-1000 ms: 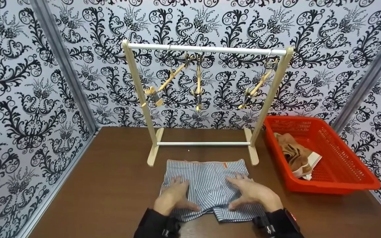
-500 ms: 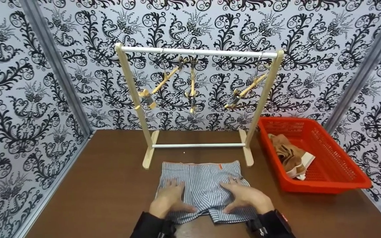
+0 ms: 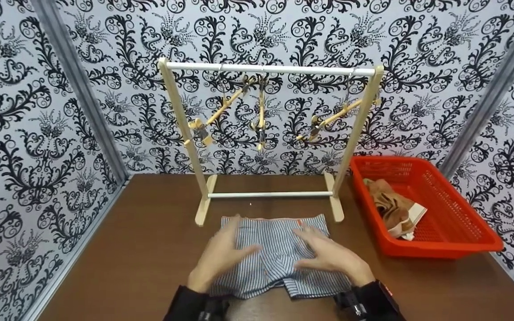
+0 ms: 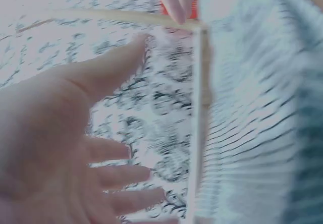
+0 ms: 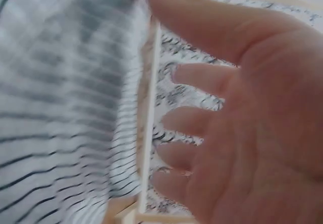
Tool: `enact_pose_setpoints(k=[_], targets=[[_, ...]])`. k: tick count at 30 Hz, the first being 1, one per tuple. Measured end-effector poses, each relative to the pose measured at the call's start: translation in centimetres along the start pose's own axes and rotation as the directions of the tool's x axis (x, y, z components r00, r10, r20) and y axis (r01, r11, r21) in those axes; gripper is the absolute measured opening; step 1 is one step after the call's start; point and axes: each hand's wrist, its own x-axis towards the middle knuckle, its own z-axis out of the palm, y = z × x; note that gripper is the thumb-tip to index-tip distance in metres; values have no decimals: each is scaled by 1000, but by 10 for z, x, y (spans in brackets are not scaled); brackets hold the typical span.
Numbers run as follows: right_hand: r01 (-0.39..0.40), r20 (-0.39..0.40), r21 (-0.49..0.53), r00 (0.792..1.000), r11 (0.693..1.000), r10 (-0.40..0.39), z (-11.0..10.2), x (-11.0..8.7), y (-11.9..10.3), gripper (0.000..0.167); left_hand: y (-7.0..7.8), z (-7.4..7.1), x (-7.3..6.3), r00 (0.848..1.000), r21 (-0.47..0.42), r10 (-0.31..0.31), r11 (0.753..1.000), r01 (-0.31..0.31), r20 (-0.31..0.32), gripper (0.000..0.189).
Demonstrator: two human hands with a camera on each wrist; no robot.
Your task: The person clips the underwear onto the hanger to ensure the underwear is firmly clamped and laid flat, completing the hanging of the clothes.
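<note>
Blue-and-white striped shorts lie spread on the brown table, with the waistband toward the rack and an orange tag near its right end. My left hand is over the left side of the shorts, fingers extended and thumb spread; in the left wrist view its palm shows nothing held. Over the right side is my right hand, its fingers loosely extended. The right wrist view shows the bare palm beside the striped cloth.
A wooden rack with a white top bar stands behind the shorts. Three wooden clip hangers, one being the middle hanger, hang from it. At right, a red plastic basket holds a brown garment. Patterned walls enclose the table.
Both hands have lifted off the shorts, where they were lying flat. The left hand has shifted a little left and toward the waistband. The shorts keep their place.
</note>
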Motion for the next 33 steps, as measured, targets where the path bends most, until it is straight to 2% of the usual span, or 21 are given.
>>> enact_pose_setpoints(k=[2,4,6,8,10,13,16,18,20,25,27,30,33], targets=[[57,-46,21,997,998,-56,-3,6,-9,87,4,-15,2,992,-112,-6,994,-8,-125,90],[81,-77,75,994,994,-76,-6,17,-19,86,11,-33,4,973,-219,-36,976,-15,-227,86],[78,-108,161,992,984,-61,-11,32,-29,84,18,-51,8,949,-337,-64,940,-46,-309,80],[72,-128,305,991,950,-34,-15,51,-40,82,27,-69,13,925,-445,-91,891,-91,-370,74],[59,-133,479,991,876,6,-20,73,-52,81,36,-85,19,908,-535,-113,835,-133,-403,69],[52,-141,705,988,707,67,-25,106,-72,81,47,-105,27,892,-609,-125,770,-189,-435,65],[81,-172,825,979,560,112,-31,133,-90,77,57,-117,32,890,-654,-135,727,-210,-436,64],[110,-198,864,971,490,132,-38,147,-102,74,64,-123,36,891,-683,-143,697,-219,-431,62],[137,-226,881,963,453,148,-46,160,-111,71,69,-127,40,894,-715,-150,662,-226,-422,57],[150,-237,899,957,412,168,-67,181,-135,71,80,-131,46,893,-773,-128,563,-292,-430,53],[165,-238,911,959,379,154,-73,185,-146,71,85,-131,47,889,-781,-116,537,-318,-442,52],[212,-263,927,956,308,133,-81,192,-161,69,92,-129,49,883,-790,-118,511,-339,-455,51],[274,-315,928,939,253,138,-89,198,-178,68,97,-128,51,878,-796,-133,501,-341,-460,50]])
